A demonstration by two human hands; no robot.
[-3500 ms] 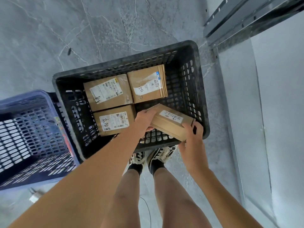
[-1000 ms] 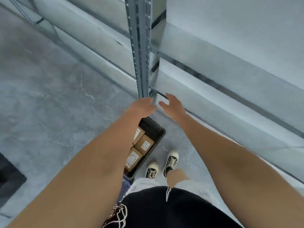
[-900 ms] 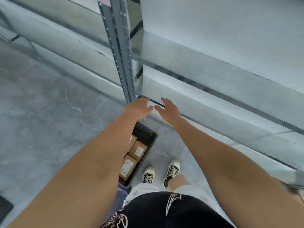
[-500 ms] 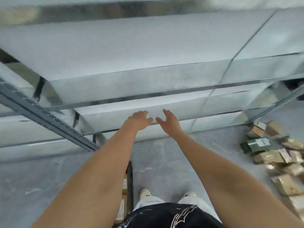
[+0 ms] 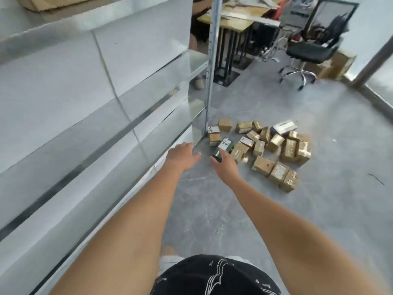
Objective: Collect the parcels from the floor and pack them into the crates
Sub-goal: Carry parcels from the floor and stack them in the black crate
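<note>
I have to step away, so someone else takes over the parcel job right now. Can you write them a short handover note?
Left hand: open, holds nothing, stretched out in front. Right hand: open, empty, reaching toward the floor pile.
Parcels: a heap of brown boxes on the grey floor beside the foot of the metal shelving post; a dark green parcel lies at the near edge, closest to the right hand.
Crates: none in this view.
Done: nothing in hand at present.
Left: pick up the whole pile, likely starting with the green parcel, and carry it to the crates.
</note>
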